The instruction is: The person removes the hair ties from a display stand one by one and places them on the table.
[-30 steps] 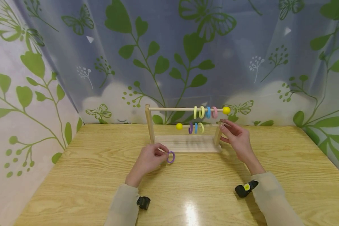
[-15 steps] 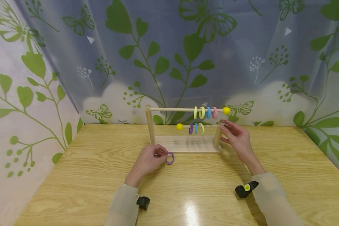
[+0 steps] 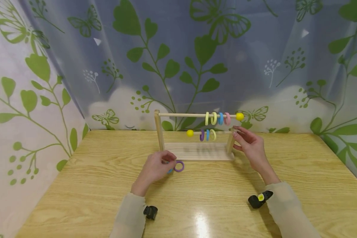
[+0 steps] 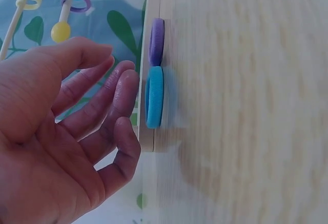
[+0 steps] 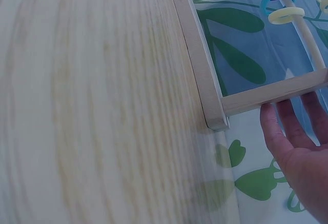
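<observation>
Both hands are at a wooden rack [image 3: 196,152] with two rods carrying coloured rings. Near its front left, my left hand [image 3: 160,167] is loosely curved and holds nothing. Beside its fingertips a purple ring [image 3: 183,166] lies on the table, and a blue ring [image 3: 170,171] shows partly under the fingers. In the left wrist view the purple ring [image 4: 157,42] and blue ring [image 4: 155,98] sit side by side, apart from the fingers. My right hand [image 3: 251,148] holds the rack's right post [image 3: 230,143] near its top; in the right wrist view fingertips [image 5: 267,110] touch the post.
The upper rod [image 3: 181,115] carries two yellow rings, one blue and one pink, and ends in a yellow ball [image 3: 239,116]. On the lower rod hang purple, blue and yellow rings beside another yellow ball [image 3: 190,133]. A patterned curtain [image 3: 178,66] stands behind the wooden table [image 3: 211,198].
The purple ring went from upright at my left fingertips to lying on the table, let go. The blue ring has come into sight under that hand. My right hand stays on the post.
</observation>
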A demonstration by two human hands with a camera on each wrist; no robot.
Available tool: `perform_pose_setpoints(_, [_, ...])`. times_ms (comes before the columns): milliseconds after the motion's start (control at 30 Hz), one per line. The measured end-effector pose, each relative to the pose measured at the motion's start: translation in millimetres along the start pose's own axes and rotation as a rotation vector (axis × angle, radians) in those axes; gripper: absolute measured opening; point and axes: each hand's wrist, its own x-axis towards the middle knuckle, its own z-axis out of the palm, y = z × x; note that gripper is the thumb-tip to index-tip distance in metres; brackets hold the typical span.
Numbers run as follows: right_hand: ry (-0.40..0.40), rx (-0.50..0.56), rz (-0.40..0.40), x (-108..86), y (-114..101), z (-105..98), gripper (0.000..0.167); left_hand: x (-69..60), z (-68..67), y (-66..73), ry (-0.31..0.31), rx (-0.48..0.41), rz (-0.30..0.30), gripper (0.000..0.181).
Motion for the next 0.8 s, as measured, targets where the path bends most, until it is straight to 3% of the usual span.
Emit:
perform_pose_setpoints(367, [0.003,-0.018,0.008,0.8,-1.1,0.3,0.05,2.9,-0.1,5.5,0.009,-0.099,0.051,0.015])
perform_pose_setpoints(800, [-0.005,-0.015,0.01,0.4,0.4,-0.7,0.051,7.8,10.6,16.0,0.087,-0.162,0.163,0.016])
